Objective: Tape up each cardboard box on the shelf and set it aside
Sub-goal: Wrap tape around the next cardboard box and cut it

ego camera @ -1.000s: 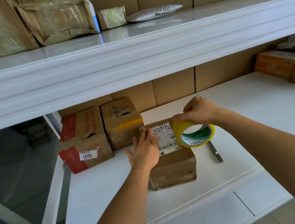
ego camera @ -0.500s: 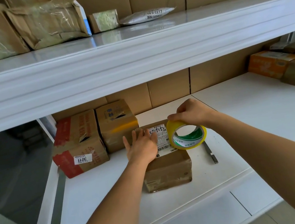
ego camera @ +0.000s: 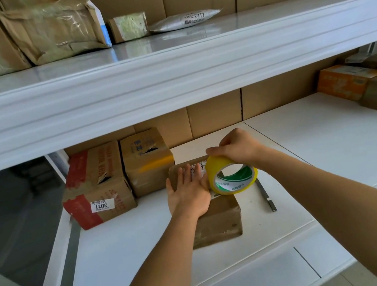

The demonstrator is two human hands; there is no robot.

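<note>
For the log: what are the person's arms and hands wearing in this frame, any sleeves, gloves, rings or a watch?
Nothing worn shows. The left hand and right hand are bare, with no gloves, and no rings visible on the fingers in view. Both forearms are bare as far as the frame's lower edge, with no sleeve cuff, watch or wristband. Anything above the elbows is out of view.

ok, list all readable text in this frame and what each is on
"3011": white sticker on the red-taped box, printed upside down.
"78-2-2217": grey mailer bag on the upper shelf; characters beneath unreadable.
Shipping label on the box under the left hand: handwriting illegible.
Tape roll core print: blurred.
</note>
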